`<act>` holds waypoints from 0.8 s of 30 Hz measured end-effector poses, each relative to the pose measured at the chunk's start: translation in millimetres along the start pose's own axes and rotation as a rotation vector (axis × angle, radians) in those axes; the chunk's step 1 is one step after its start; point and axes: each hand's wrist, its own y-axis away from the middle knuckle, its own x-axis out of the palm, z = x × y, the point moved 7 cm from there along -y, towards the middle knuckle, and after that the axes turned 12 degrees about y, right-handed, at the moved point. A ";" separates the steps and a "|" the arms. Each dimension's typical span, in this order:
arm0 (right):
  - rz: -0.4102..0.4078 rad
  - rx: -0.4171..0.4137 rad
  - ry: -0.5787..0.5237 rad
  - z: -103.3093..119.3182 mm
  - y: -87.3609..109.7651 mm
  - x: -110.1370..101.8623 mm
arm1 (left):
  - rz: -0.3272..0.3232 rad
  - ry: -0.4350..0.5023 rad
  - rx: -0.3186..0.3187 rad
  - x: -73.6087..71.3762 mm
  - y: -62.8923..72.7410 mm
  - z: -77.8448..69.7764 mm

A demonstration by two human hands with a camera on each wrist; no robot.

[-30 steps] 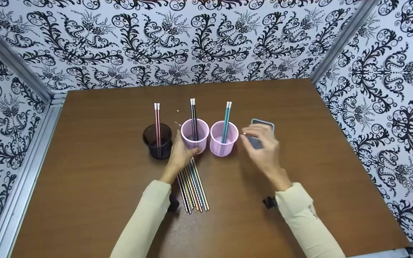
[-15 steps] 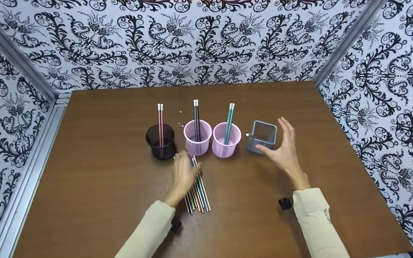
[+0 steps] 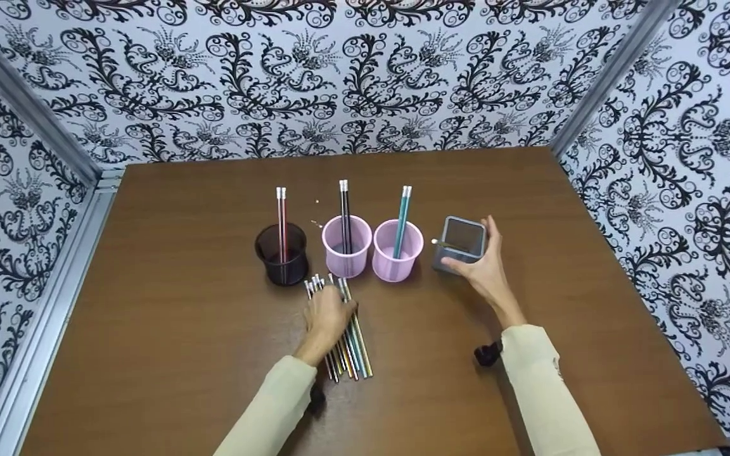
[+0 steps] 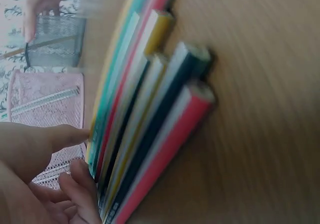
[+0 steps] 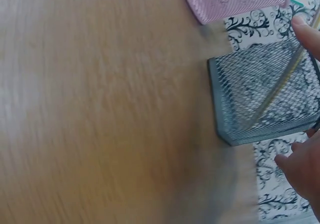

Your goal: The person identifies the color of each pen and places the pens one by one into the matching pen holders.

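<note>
Walling: patterned panels [image 3: 168,76] are standing along the left, back and right edges of the tabletop [image 3: 181,253];
Black mesh cup [image 3: 288,272]: it is standing upright, nearest of the four containers to the left edge; two red-toned pencils [image 3: 283,212] are leaning inside it;
Left hand [image 3: 328,308]: it is lying over the loose pencils [image 3: 355,354], fingers bent, thumb on the side toward the right edge; whether it is pinching any of them, I cannot tell;
Loose pencils: they are lying side by side between the cups and the front edge, silvery ends pointing to the back edge; red, dark, yellow and teal barrels are showing;
Middle pink cup [image 3: 346,265]: it is standing upright, holding two black pencils [image 3: 345,202];
Right pink cup [image 3: 392,269]: it is standing just beside the middle one, holding two teal pencils [image 3: 402,215];
Grey square holder [image 5: 245,92]: it is sitting nearest the right edge; a single pencil [image 5: 276,84] is slanting inside;
Right hand [image 3: 488,269]: it is gripping that holder, thumb on the front-edge side, fingers on the right-edge side
</note>
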 end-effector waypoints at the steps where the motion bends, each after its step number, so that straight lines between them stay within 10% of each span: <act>1: 0.007 0.013 -0.025 -0.8 -0.6 1.6 | 0.004 0.001 0.001 0.6 0.1 0.2; 24: 0.045 0.198 -0.227 -51.4 -11.5 13.0 | -0.013 0.016 -0.070 1.8 -4.7 -5.0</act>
